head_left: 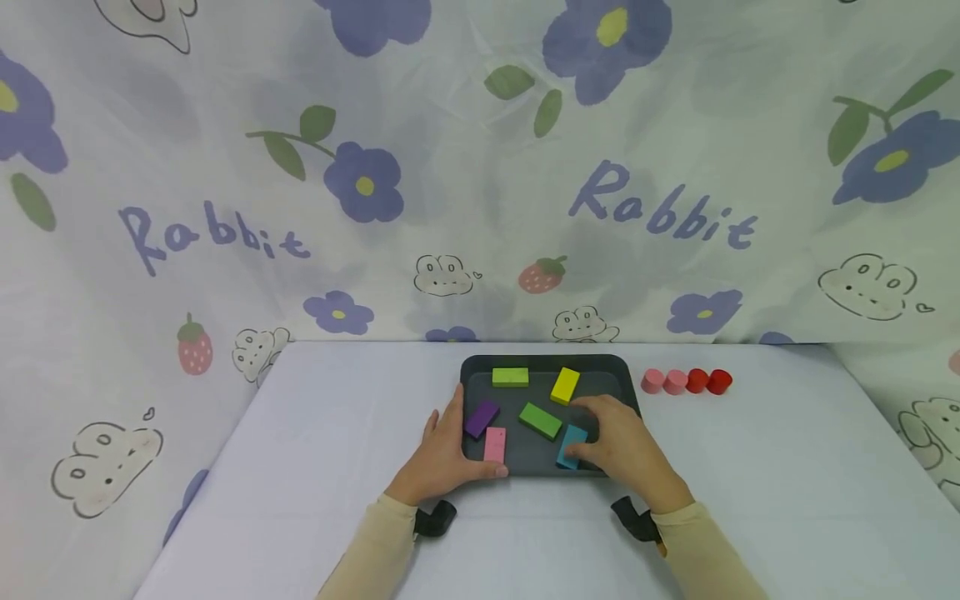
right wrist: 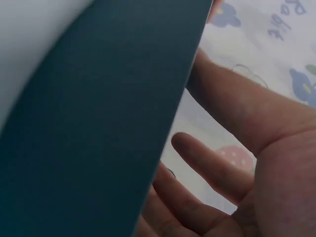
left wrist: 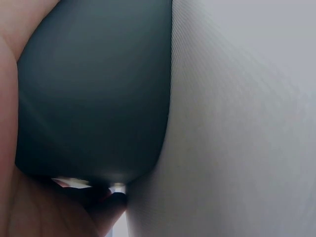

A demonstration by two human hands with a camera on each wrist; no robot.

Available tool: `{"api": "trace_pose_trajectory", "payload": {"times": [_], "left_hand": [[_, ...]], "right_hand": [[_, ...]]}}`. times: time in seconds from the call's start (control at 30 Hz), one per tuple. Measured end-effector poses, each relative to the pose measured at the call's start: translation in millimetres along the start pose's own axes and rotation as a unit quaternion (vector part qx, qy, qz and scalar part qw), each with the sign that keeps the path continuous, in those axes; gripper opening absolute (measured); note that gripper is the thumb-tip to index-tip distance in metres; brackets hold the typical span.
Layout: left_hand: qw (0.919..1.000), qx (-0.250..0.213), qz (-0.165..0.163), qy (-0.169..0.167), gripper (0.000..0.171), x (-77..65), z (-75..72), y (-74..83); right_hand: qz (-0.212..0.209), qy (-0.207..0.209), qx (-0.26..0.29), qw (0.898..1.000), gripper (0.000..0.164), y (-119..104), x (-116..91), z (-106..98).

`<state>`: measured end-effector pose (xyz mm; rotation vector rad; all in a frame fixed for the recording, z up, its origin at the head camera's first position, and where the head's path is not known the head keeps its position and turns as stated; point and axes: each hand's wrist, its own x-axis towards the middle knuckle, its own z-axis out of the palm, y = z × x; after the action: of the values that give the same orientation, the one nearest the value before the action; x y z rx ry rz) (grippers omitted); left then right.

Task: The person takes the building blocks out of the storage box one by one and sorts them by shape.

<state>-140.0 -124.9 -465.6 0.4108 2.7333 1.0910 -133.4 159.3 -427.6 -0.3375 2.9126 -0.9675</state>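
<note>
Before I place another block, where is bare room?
White table is bare left of the left hand, and right of the right hand, in front of the pink and red cylinders. The dark tray is crowded with six rectangular blocks.

From my end it looks like a staged tabletop recording spot; I can't tell if it sits in a home, lab or office. White-covered table [head_left: 360, 417], back edge right along a printed cloth [head_left: 465, 200] that also fills both sides and hides the room. Nursery-type print: purple flowers [head_left: 364, 185], strawberries [head_left: 195, 352], line-drawn rabbits [head_left: 444, 282], "Rabbit" lettering [head_left: 663, 210]. Same print on my right wrist feed. Paired black wrist devices [head_left: 437, 520] also say recording setup.
</note>
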Motion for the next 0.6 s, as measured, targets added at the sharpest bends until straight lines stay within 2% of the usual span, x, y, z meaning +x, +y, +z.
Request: {"api": "trace_pose_trajectory", "payload": {"times": [0.37,0.6], "left_hand": [[1.0000,0.000,-0.004,0.001,0.141,0.7,0.7,0.0],[1.0000,-0.002,-0.006,-0.003,0.141,2.6,2.7,-4.4]], "right_hand": [[0.016,-0.046,-0.006,0.999,0.061,-2.6,4.2,5.9],[-0.015,-0.045,-0.003,0.999,0.053,-1.4,4.4,7.7]]}}
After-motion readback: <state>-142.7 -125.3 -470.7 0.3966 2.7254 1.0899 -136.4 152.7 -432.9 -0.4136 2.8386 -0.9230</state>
